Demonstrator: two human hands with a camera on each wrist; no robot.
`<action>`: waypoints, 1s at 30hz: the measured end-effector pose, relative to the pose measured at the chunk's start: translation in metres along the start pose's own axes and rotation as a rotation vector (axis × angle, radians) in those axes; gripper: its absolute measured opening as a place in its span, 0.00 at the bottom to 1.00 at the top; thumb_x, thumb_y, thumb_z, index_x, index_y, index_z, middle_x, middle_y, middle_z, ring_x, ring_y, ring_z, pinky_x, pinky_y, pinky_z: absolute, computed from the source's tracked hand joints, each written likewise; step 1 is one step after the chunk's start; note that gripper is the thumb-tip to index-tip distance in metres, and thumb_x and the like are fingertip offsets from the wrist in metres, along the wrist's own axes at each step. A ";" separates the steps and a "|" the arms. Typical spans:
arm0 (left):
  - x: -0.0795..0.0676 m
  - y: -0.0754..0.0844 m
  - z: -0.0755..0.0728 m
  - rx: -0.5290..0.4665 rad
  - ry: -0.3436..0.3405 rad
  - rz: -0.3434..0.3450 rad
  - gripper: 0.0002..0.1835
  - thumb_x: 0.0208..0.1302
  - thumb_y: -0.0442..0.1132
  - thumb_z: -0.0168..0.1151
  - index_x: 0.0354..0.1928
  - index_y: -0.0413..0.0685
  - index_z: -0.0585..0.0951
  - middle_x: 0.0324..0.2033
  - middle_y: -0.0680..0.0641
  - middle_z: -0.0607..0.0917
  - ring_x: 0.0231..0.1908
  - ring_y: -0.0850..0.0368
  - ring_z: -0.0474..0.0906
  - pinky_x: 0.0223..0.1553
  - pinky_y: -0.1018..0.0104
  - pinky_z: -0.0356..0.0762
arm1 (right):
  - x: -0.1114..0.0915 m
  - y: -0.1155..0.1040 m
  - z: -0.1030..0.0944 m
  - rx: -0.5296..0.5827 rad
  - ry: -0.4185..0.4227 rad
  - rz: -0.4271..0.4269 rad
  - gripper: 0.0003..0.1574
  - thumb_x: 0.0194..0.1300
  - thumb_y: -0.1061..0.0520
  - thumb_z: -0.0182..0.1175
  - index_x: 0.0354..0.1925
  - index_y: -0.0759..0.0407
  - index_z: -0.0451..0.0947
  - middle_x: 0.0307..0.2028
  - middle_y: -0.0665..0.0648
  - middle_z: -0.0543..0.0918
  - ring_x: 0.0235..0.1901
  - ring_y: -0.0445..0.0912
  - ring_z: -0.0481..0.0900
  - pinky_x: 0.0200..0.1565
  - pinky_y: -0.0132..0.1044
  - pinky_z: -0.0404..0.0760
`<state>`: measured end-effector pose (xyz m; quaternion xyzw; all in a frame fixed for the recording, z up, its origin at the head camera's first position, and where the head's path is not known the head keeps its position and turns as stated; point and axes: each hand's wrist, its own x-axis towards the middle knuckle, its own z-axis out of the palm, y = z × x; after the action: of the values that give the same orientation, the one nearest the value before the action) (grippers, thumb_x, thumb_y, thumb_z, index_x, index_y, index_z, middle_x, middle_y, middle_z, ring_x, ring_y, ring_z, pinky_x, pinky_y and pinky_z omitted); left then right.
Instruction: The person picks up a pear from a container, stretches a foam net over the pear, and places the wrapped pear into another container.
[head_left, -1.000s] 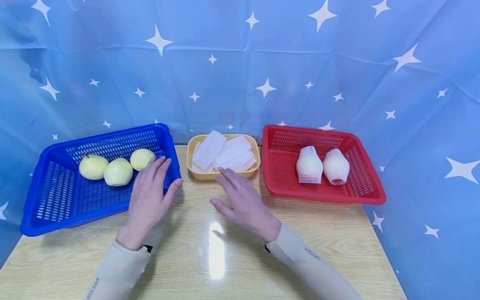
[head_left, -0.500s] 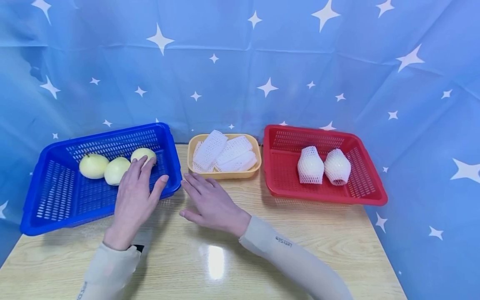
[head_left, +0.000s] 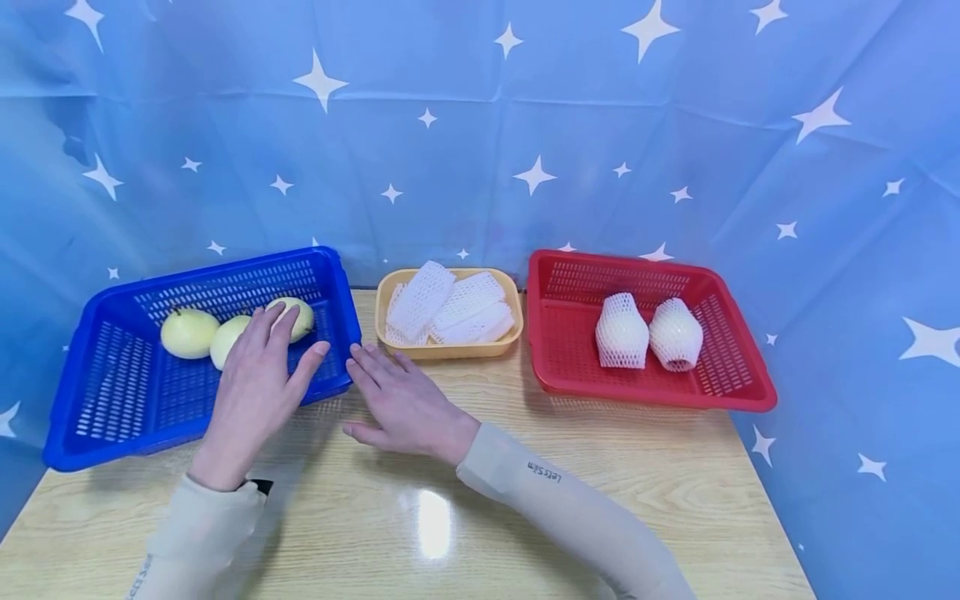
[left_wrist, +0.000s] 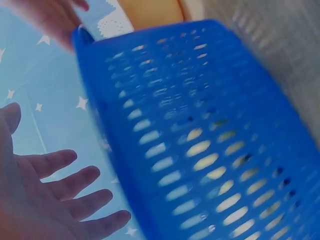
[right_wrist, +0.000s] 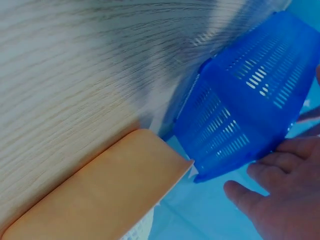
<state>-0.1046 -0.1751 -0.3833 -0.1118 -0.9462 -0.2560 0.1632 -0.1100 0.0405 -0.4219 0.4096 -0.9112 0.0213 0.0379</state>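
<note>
My left hand (head_left: 255, 375) hovers palm-down over the front of the blue basket (head_left: 112, 392), fingers extended towards the pears. Three pale yellow-green pears lie in that basket: one at the left (head_left: 190, 333), a middle pear (head_left: 224, 343) partly covered by my hand, and a right-hand pear (head_left: 302, 320) behind my fingertips. My right hand (head_left: 408, 408), fingers also extended, has its fingertips right at the basket's near right corner. Neither hand grips anything. The left wrist view has the spread left fingers (left_wrist: 80, 182) beside the basket wall, with pears glimpsed through its slots.
A small yellow tray (head_left: 450, 352) with several white foam net sleeves (head_left: 422, 300) stands behind my right hand. To the right, a red basket (head_left: 558, 333) holds two net-wrapped fruits (head_left: 622, 333). A blue star-patterned cloth (head_left: 465, 150) hangs behind the wooden table (head_left: 600, 467).
My right hand has moved left, from in front of the yellow tray to the blue basket's corner. My left hand has shifted left over the basket. The pears stay in the basket.
</note>
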 end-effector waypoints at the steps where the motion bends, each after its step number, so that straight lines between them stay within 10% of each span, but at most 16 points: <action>1: 0.001 -0.001 -0.004 0.005 -0.002 0.007 0.38 0.78 0.57 0.54 0.72 0.31 0.68 0.71 0.27 0.67 0.73 0.25 0.57 0.71 0.30 0.55 | 0.000 0.000 0.000 0.002 -0.004 0.000 0.55 0.74 0.27 0.50 0.80 0.63 0.56 0.81 0.63 0.52 0.80 0.53 0.49 0.75 0.54 0.60; 19: 0.038 -0.003 -0.065 0.242 -0.062 0.126 0.40 0.72 0.54 0.64 0.73 0.31 0.66 0.69 0.26 0.69 0.67 0.24 0.64 0.64 0.25 0.63 | -0.001 0.003 -0.003 0.003 -0.027 0.002 0.55 0.75 0.25 0.46 0.80 0.63 0.56 0.81 0.63 0.52 0.79 0.54 0.52 0.76 0.53 0.56; 30: 0.067 -0.051 -0.064 0.344 -0.305 0.013 0.46 0.77 0.61 0.53 0.72 0.23 0.62 0.65 0.19 0.67 0.63 0.18 0.63 0.60 0.23 0.64 | 0.000 0.001 -0.001 0.016 -0.029 -0.013 0.55 0.75 0.26 0.48 0.80 0.63 0.54 0.81 0.63 0.50 0.80 0.54 0.50 0.76 0.53 0.57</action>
<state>-0.1656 -0.2432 -0.3291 -0.1259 -0.9889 -0.0698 0.0369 -0.1111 0.0414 -0.4205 0.4159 -0.9089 0.0222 0.0216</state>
